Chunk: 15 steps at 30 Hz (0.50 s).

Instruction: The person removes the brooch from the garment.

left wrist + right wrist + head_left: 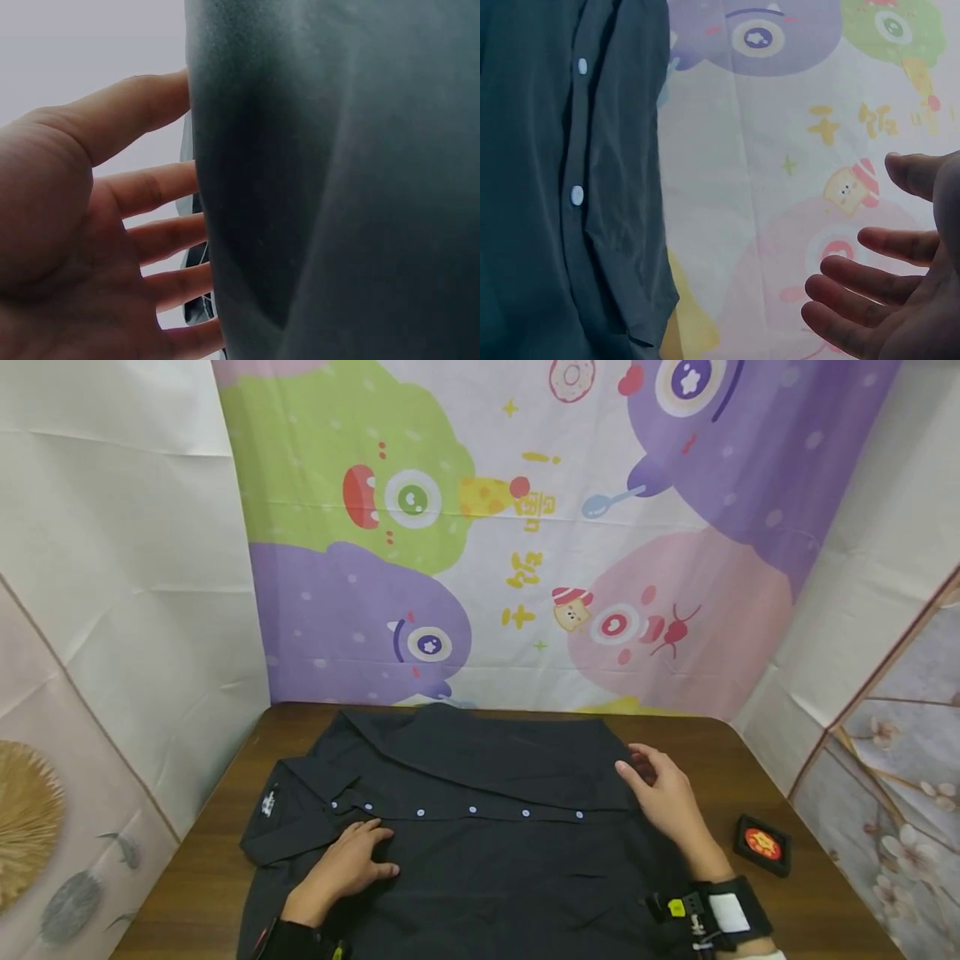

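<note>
A black button-up shirt [480,877] lies spread on the table, its row of several white buttons [472,809] running across. On the left, a folded part bears a small white print [267,802]. My left hand [347,864] rests on the cloth just below the leftmost buttons, fingers extended. In the left wrist view, the left hand [67,217] has its fingertips against the dark cloth [360,195]. At the shirt's right edge is my right hand [666,797], fingers loosely bent. The right wrist view shows the right hand [900,277] holding nothing, apart from the shirt [525,180].
The brown wooden table [705,747] carries a small black square box [762,844] with a red and yellow emblem, right of the right forearm. A cartoon-printed cloth [525,668] hangs behind the table's far edge. Pale panels [135,568] stand on both sides.
</note>
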### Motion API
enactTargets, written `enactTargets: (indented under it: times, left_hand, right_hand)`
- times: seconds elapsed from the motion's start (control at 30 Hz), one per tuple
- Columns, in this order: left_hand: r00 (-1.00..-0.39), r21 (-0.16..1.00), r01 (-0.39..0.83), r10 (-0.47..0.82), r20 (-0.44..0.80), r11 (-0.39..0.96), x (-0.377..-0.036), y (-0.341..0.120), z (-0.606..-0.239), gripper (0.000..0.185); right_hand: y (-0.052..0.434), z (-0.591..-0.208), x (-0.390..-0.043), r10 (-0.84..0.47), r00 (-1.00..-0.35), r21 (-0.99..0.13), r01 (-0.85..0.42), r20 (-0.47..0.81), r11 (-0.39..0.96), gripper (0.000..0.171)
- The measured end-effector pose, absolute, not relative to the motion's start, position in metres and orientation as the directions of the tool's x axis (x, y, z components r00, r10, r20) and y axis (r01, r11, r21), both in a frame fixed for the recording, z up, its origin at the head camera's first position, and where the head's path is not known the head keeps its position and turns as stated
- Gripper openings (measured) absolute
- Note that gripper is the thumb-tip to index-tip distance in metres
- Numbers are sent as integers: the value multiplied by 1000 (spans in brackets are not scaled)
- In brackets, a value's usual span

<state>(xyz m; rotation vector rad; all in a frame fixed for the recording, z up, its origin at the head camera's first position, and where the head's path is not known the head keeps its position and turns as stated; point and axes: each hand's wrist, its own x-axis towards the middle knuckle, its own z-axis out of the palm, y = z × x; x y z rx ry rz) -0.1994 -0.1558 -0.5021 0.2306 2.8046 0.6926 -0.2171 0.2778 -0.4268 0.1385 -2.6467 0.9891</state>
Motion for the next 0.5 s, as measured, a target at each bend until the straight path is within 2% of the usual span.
enactTargets:
  times: [0.27, 0.5]
  left_hand:
    - [-957, 488, 97, 216, -194, 868, -199, -156, -501, 56]
    - [-956, 493, 97, 219, -197, 865, -199, -156, -499, 55]
  right_hand:
    - [269, -438, -215, -44, -935, -542, -242, 352, 805, 47]
    - [260, -441, -213, -65, -942, -519, -238, 330, 821, 49]
